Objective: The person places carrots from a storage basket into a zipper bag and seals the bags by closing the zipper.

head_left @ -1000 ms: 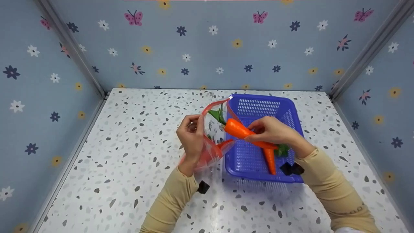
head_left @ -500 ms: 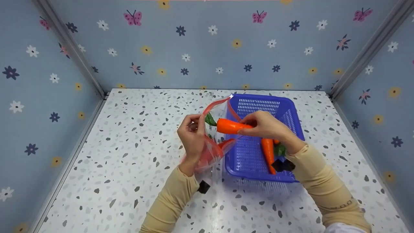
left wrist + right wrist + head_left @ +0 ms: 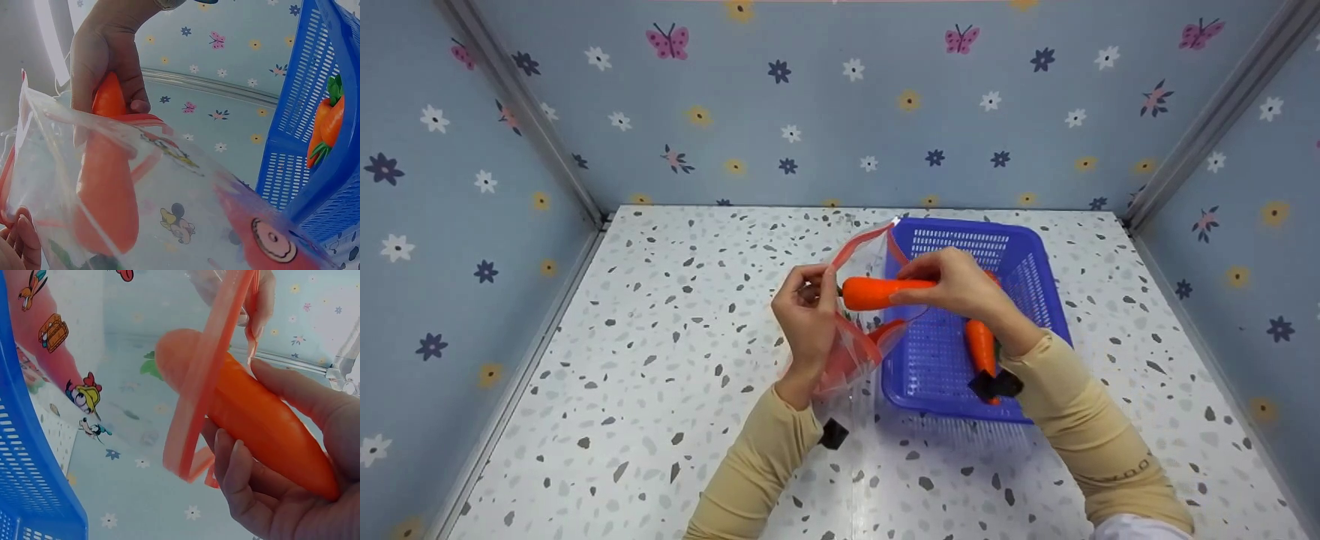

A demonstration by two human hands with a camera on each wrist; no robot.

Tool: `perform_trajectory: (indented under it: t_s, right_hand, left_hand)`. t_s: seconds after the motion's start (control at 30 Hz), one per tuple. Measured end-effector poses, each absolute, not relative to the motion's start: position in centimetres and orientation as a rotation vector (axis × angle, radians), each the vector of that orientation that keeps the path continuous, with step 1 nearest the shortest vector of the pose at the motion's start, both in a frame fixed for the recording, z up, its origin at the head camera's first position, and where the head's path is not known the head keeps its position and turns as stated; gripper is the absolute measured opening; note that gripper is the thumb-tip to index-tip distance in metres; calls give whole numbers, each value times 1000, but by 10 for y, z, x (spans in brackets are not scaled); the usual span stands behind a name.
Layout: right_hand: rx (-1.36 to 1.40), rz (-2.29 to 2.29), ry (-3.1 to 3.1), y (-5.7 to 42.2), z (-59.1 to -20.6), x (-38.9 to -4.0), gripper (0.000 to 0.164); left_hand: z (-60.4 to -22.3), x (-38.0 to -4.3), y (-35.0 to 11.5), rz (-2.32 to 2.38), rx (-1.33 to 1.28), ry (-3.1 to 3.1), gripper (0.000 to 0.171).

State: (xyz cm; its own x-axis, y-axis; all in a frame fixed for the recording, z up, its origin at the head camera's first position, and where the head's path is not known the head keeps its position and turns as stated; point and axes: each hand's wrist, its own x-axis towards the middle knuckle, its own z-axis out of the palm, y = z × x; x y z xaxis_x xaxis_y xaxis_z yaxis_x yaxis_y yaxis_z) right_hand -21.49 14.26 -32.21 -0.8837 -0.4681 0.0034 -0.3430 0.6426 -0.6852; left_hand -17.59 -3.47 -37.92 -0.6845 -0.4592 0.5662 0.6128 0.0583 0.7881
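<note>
An orange carrot [image 3: 264,422] with green leaves is gripped by my right hand [image 3: 960,285] near its narrow end. Its thick, leafy end lies inside the mouth of a clear zip bag [image 3: 163,185] with red edging and cartoon prints. My left hand [image 3: 806,311] pinches the bag's red rim on the left side and keeps the mouth apart. Through the film in the left wrist view, the carrot's thick end shows with leaves below it. More carrots [image 3: 981,345] lie in the blue basket [image 3: 900,397] under my right forearm, which hides part of them.
The basket, with slotted walls, stands right of the bag on a white speckled table [image 3: 660,360]. Its left rim is close beside the bag's mouth. Flowered blue wall panels [image 3: 840,105] enclose the table at the back and both sides.
My right hand has moved left with the carrot, turning it from slanted to nearly level. The carrot's leafy end has passed into the bag. My left hand has stayed almost still.
</note>
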Motion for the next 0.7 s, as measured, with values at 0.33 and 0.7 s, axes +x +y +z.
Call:
perform_trajectory:
  t_s: [0.33, 0.7]
  right_hand:
    - [-709, -1269, 2640, 127, -332, -217, 31]
    - [-711, -1501, 2501, 115, -338, -221, 31]
  left_hand:
    - [-390, -183, -36, -1726, -181, -1524, 9]
    - [-391, -184, -37, -1708, -135, -1507, 11]
